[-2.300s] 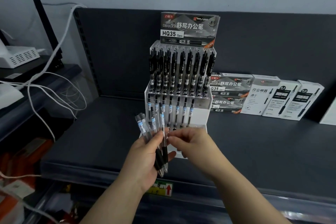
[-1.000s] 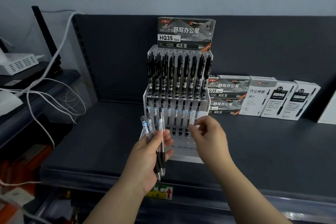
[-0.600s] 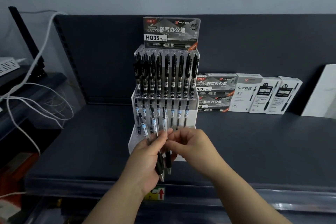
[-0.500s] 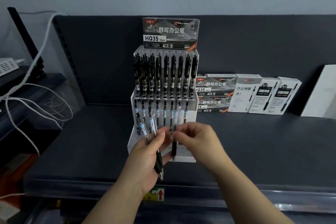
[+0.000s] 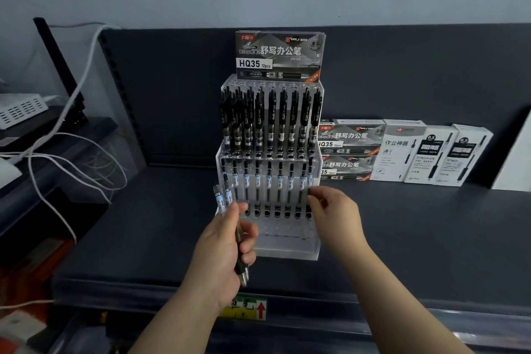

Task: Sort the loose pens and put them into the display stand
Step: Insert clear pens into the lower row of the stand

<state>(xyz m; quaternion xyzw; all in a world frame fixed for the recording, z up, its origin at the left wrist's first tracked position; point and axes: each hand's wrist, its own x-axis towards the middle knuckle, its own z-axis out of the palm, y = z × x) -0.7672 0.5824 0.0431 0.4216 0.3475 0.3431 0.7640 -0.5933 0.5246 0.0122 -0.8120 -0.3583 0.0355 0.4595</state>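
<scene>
In front of the display stand (image 5: pixel 287 248), at its lower left corner, the left hand (image 5: pixel 225 241) grips two loose pens (image 5: pixel 222 199) upright. The right hand (image 5: pixel 336 213), fingers curled, reaches the end pen (image 5: pixel 310 177) at the right of the stand's lower row; whether it pinches that pen is unclear. Pen boxes (image 5: pixel 402 152) stand right of the stand.

Another pen (image 5: pixel 309 181) now in stand (image 5: pixel 287 247)
</scene>
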